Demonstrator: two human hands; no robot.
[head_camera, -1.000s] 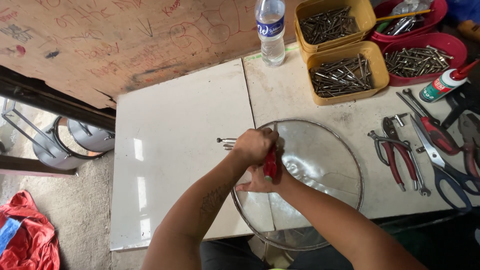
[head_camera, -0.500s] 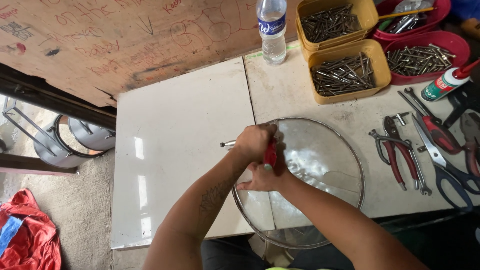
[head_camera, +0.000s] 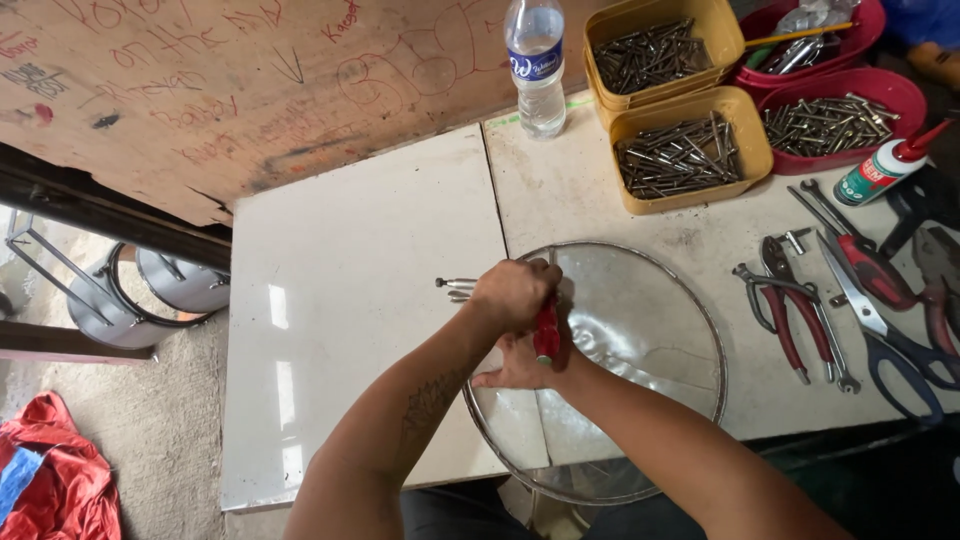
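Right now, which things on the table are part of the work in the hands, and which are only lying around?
In use:
- round glass lid
- red-handled tool, gripped by the left hand
- right hand, flat on the lid
- small metal pins by the left hand

Lying about:
- water bottle
- yellow tubs of screws
- red pliers
- scissors
- glue bottle

A round lid (head_camera: 640, 340) lies on the table (head_camera: 350, 300), pliers (head_camera: 790, 310) right of it, trays of nails (head_camera: 690, 155) behind.
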